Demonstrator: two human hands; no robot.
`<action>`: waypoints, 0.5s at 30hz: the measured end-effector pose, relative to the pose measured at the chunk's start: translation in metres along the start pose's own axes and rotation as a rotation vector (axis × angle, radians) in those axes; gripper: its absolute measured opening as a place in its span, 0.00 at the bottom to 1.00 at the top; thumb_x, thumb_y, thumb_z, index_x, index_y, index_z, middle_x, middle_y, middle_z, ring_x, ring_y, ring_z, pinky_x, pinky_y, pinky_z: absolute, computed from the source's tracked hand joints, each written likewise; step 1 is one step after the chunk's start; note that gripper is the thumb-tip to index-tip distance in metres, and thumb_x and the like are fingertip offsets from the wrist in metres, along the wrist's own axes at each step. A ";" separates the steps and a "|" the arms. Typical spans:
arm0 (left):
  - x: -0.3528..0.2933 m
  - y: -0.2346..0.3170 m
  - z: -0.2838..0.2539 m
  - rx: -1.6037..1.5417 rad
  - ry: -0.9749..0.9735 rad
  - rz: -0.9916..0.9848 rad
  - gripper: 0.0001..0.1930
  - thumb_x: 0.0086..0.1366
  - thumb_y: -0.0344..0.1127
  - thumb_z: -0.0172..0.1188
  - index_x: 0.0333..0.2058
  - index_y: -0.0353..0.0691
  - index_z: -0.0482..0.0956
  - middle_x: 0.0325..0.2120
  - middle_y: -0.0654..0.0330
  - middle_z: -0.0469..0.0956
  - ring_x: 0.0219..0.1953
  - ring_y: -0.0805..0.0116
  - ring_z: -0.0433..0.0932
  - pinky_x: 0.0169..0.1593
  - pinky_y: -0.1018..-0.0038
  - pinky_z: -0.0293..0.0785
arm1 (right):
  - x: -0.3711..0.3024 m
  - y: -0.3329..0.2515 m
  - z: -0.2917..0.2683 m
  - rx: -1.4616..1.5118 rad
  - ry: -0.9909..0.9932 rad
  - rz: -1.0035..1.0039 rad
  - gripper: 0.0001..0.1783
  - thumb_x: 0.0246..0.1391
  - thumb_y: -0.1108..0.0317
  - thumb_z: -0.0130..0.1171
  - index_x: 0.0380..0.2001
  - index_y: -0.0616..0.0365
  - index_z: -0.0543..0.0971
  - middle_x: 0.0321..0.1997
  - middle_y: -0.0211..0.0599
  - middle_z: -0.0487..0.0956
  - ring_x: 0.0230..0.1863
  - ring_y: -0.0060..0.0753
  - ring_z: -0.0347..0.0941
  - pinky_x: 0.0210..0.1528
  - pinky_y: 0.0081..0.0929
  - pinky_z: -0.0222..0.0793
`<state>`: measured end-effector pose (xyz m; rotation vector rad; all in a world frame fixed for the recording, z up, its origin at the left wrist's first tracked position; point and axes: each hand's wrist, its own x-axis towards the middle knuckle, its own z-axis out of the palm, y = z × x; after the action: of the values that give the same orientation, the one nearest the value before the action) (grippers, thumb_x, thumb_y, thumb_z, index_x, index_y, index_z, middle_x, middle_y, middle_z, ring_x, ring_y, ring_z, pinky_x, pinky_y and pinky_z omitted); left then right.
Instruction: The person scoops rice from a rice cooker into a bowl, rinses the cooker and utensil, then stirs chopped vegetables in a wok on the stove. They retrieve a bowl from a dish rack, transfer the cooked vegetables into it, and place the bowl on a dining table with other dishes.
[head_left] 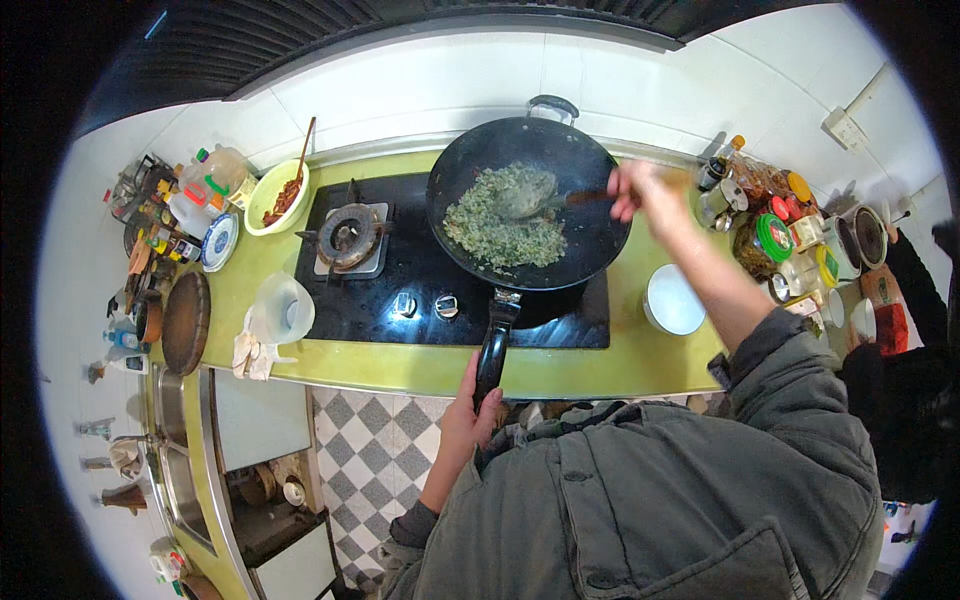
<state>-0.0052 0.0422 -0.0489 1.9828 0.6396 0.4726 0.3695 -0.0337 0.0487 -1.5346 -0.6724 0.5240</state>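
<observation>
A large black wok [590, 235] sits over the right burner of the stove. My left hand [468, 420] is closed round its black handle [494, 345], which points toward me. In my right hand [640, 190] is the dark handle of a spatula [530, 195]; the hand is slightly blurred. The spatula's broad metal head rests in a heap of chopped green and whitish food [505, 235] that lies left of centre in the wok. Part of the head is covered by bits of this food.
Left of the wok are a bare burner [350, 238], a pale yellow-green bowl [275, 205] of reddish-brown food and a translucent tub [282, 310]. A white bowl [675, 300] stands on the right, beneath my forearm. Several jars [770, 240] crowd the far right counter.
</observation>
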 end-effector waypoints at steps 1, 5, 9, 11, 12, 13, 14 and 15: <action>0.001 -0.002 0.001 0.017 0.021 0.026 0.33 0.66 0.40 0.54 0.66 0.45 0.51 0.44 0.47 0.77 0.35 0.56 0.81 0.40 0.69 0.74 | -0.012 0.007 -0.001 0.099 -0.070 0.030 0.21 0.60 0.53 0.48 0.21 0.56 0.73 0.19 0.29 0.72 0.13 0.22 0.64 0.16 0.21 0.58; -0.004 -0.005 0.002 0.004 -0.029 -0.132 0.34 0.65 0.42 0.55 0.66 0.46 0.51 0.38 0.46 0.79 0.34 0.56 0.81 0.39 0.68 0.74 | -0.057 0.017 0.001 -0.138 0.046 -0.301 0.20 0.61 0.57 0.48 0.19 0.56 0.75 0.16 0.23 0.68 0.14 0.15 0.58 0.16 0.18 0.52; -0.002 0.001 0.003 -0.011 -0.015 -0.150 0.35 0.64 0.43 0.56 0.66 0.48 0.52 0.33 0.49 0.80 0.30 0.58 0.80 0.36 0.68 0.74 | -0.026 -0.017 0.001 -0.150 -0.080 -0.047 0.22 0.61 0.50 0.46 0.23 0.54 0.75 0.19 0.24 0.71 0.17 0.17 0.62 0.20 0.17 0.53; 0.000 0.006 0.000 -0.007 -0.001 -0.142 0.35 0.64 0.43 0.56 0.66 0.48 0.52 0.33 0.50 0.80 0.30 0.59 0.80 0.35 0.69 0.74 | 0.001 -0.052 -0.004 -0.226 -0.146 -0.127 0.22 0.59 0.47 0.48 0.21 0.51 0.72 0.23 0.28 0.76 0.17 0.17 0.64 0.19 0.15 0.55; -0.001 0.009 -0.002 0.035 -0.003 -0.147 0.34 0.64 0.42 0.56 0.66 0.47 0.52 0.36 0.47 0.79 0.30 0.59 0.80 0.35 0.69 0.74 | 0.010 -0.069 -0.007 -0.347 -0.123 -0.148 0.23 0.59 0.46 0.49 0.19 0.51 0.70 0.24 0.29 0.77 0.14 0.17 0.65 0.16 0.16 0.56; 0.000 0.011 -0.001 -0.023 -0.040 -0.233 0.34 0.64 0.39 0.56 0.66 0.46 0.53 0.40 0.48 0.78 0.36 0.60 0.78 0.41 0.70 0.72 | 0.016 -0.082 -0.009 -0.506 -0.075 -0.101 0.22 0.57 0.46 0.51 0.18 0.51 0.70 0.23 0.29 0.77 0.12 0.17 0.64 0.13 0.16 0.56; 0.001 0.014 -0.001 -0.082 -0.052 -0.288 0.33 0.64 0.37 0.56 0.66 0.45 0.53 0.44 0.49 0.77 0.42 0.61 0.77 0.46 0.72 0.70 | 0.020 -0.091 -0.009 -0.587 -0.141 0.034 0.22 0.57 0.46 0.51 0.18 0.51 0.70 0.23 0.29 0.77 0.12 0.17 0.65 0.13 0.16 0.56; 0.002 0.015 0.000 -0.142 -0.067 -0.350 0.33 0.65 0.34 0.56 0.66 0.44 0.54 0.48 0.50 0.75 0.48 0.62 0.76 0.52 0.73 0.68 | 0.022 -0.095 -0.007 -0.659 -0.132 0.029 0.23 0.57 0.46 0.52 0.18 0.51 0.70 0.23 0.29 0.78 0.12 0.18 0.66 0.12 0.16 0.57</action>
<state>-0.0002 0.0377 -0.0350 1.7003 0.8658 0.2292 0.3803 -0.0222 0.1448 -2.1385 -0.9889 0.4483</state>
